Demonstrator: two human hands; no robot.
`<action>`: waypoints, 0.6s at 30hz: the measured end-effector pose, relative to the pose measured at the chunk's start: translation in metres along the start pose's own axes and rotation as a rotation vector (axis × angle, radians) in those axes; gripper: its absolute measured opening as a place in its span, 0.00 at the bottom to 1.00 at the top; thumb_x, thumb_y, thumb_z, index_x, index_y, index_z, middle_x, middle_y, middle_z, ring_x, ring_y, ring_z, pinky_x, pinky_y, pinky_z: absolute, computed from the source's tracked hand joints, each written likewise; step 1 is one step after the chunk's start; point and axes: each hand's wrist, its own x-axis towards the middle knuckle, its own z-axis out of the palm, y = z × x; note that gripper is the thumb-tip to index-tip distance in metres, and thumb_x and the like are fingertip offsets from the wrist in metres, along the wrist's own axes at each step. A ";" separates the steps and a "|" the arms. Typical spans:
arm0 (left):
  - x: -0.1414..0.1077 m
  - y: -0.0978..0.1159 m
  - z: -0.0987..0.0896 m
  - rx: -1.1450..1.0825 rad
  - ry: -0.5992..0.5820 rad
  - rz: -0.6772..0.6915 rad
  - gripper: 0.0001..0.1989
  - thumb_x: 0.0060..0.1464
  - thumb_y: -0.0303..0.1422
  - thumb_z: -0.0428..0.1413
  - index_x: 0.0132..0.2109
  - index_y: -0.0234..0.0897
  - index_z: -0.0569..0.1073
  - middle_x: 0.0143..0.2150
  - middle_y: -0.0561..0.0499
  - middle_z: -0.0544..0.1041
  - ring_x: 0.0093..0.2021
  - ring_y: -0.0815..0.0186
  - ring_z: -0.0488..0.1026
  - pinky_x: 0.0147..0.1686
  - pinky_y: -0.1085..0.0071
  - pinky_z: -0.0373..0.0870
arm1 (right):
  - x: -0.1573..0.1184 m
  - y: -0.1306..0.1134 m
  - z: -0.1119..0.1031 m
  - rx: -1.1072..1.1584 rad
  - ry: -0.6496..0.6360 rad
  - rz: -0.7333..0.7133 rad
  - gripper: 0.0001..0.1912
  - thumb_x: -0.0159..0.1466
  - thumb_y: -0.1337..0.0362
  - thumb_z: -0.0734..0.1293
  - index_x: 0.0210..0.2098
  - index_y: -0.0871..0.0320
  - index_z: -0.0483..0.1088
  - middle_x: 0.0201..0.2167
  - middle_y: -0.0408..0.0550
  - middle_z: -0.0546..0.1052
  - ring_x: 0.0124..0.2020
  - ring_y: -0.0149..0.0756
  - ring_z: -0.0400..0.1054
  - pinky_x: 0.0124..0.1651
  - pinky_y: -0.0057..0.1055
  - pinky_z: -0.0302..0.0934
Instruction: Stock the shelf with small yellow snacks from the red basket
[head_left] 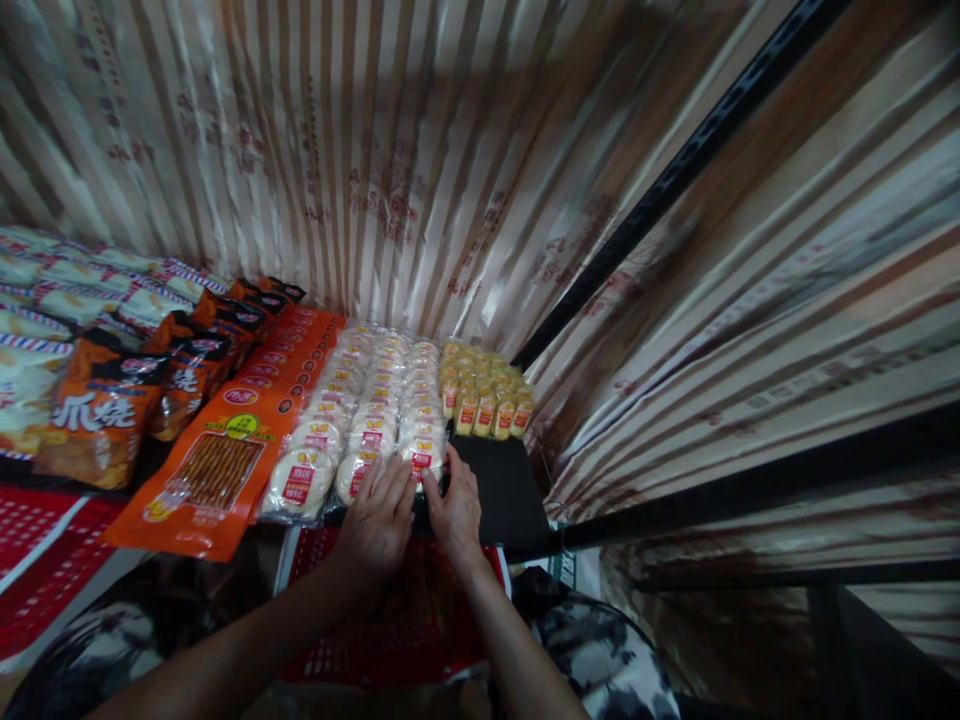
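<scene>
The packs of white round crackers [300, 484] stand in 3 columns on a black shelf [511, 490], and the red label on the front packs seems to read 雪饼, with smaller print too blurred to read. The left hand [380, 512] lies with fingers extended over the front of these crackers, between the middle and right columns. The right hand [452, 503] touches the front pack of the right column, thumb at its front and fingers along its right side; whether it is clamped there I cannot tell. The 2 hands are close together.

Left of the crackers lies an orange bag of brown sticks [217, 462], its near end jutting past the shelf's front edge; farther left, an orange-and-black snack bag [105, 415] shows large white characters, apparently 爪烧. Right of the crackers, toward the back, sit yellow packs [486, 405] with red labels too small to read. In front of those, the shelf is bare to its right end. Striped sheeting [360, 160] hangs directly behind the crackers, and a red basket [315, 660] sits below their front edge.
</scene>
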 end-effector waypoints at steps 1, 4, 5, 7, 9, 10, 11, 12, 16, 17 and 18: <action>0.000 0.000 0.000 0.003 -0.013 0.005 0.18 0.56 0.29 0.46 0.52 0.29 0.69 0.56 0.40 0.69 0.59 0.54 0.62 0.59 0.53 0.55 | 0.000 0.000 0.000 -0.002 -0.005 0.000 0.27 0.62 0.53 0.58 0.55 0.64 0.62 0.43 0.57 0.73 0.45 0.47 0.64 0.49 0.44 0.60; 0.000 -0.002 -0.001 0.009 -0.020 0.008 0.18 0.56 0.29 0.46 0.52 0.30 0.69 0.57 0.40 0.69 0.59 0.54 0.62 0.59 0.53 0.55 | 0.000 0.001 -0.001 0.011 0.002 -0.005 0.28 0.62 0.52 0.58 0.55 0.64 0.62 0.44 0.58 0.72 0.45 0.46 0.64 0.49 0.43 0.60; 0.000 -0.002 -0.001 0.007 -0.016 0.008 0.18 0.56 0.29 0.45 0.53 0.30 0.69 0.57 0.40 0.69 0.59 0.55 0.62 0.59 0.53 0.55 | 0.001 0.001 -0.001 0.021 0.015 -0.012 0.28 0.62 0.52 0.58 0.55 0.64 0.62 0.44 0.59 0.72 0.45 0.46 0.64 0.49 0.43 0.60; -0.001 -0.002 0.000 -0.004 -0.010 0.008 0.19 0.56 0.29 0.45 0.53 0.30 0.68 0.57 0.40 0.69 0.60 0.55 0.61 0.59 0.53 0.54 | 0.003 0.003 -0.003 0.045 0.050 -0.035 0.28 0.62 0.53 0.59 0.55 0.64 0.61 0.47 0.60 0.71 0.45 0.44 0.64 0.49 0.42 0.60; -0.003 -0.003 0.001 -0.016 -0.005 0.012 0.19 0.56 0.29 0.46 0.54 0.30 0.68 0.57 0.40 0.68 0.60 0.55 0.60 0.60 0.53 0.53 | 0.007 0.005 -0.004 0.064 0.073 -0.049 0.28 0.61 0.52 0.59 0.56 0.64 0.61 0.48 0.60 0.70 0.44 0.43 0.65 0.49 0.41 0.60; -0.003 -0.003 0.001 -0.020 -0.002 0.017 0.19 0.57 0.29 0.46 0.54 0.30 0.67 0.58 0.40 0.68 0.61 0.55 0.60 0.60 0.53 0.52 | 0.008 0.005 -0.005 0.069 0.068 -0.049 0.28 0.61 0.52 0.60 0.56 0.64 0.61 0.47 0.59 0.71 0.42 0.42 0.66 0.48 0.40 0.60; -0.004 -0.003 0.002 -0.022 0.007 0.025 0.19 0.57 0.28 0.46 0.54 0.29 0.67 0.58 0.40 0.68 0.61 0.55 0.60 0.60 0.53 0.52 | 0.010 0.006 -0.005 0.070 0.053 -0.047 0.28 0.61 0.52 0.60 0.55 0.63 0.62 0.45 0.58 0.72 0.41 0.41 0.66 0.47 0.40 0.61; -0.004 -0.002 0.002 -0.022 0.017 0.033 0.19 0.57 0.28 0.46 0.54 0.28 0.67 0.57 0.39 0.68 0.61 0.55 0.60 0.60 0.53 0.53 | 0.011 0.007 -0.005 0.068 0.035 -0.043 0.27 0.61 0.53 0.60 0.54 0.63 0.63 0.43 0.57 0.73 0.40 0.41 0.66 0.46 0.39 0.61; -0.003 -0.002 0.001 -0.022 0.029 0.043 0.19 0.57 0.27 0.45 0.53 0.26 0.68 0.57 0.38 0.68 0.61 0.54 0.59 0.59 0.54 0.55 | 0.010 0.010 -0.002 0.063 0.007 -0.019 0.25 0.61 0.53 0.59 0.52 0.63 0.66 0.40 0.55 0.74 0.39 0.41 0.67 0.46 0.39 0.62; -0.002 -0.002 0.000 -0.024 0.023 0.040 0.19 0.57 0.27 0.45 0.53 0.27 0.68 0.57 0.38 0.68 0.61 0.55 0.59 0.59 0.54 0.56 | 0.009 0.010 -0.002 0.071 0.015 -0.011 0.26 0.61 0.53 0.59 0.52 0.63 0.65 0.40 0.56 0.74 0.39 0.41 0.67 0.46 0.39 0.62; -0.002 -0.001 -0.001 -0.028 0.017 0.038 0.19 0.57 0.27 0.45 0.54 0.27 0.67 0.58 0.38 0.68 0.61 0.55 0.59 0.59 0.53 0.56 | 0.009 0.010 -0.001 0.082 0.021 -0.008 0.26 0.61 0.52 0.59 0.53 0.64 0.64 0.41 0.56 0.74 0.40 0.41 0.67 0.45 0.39 0.62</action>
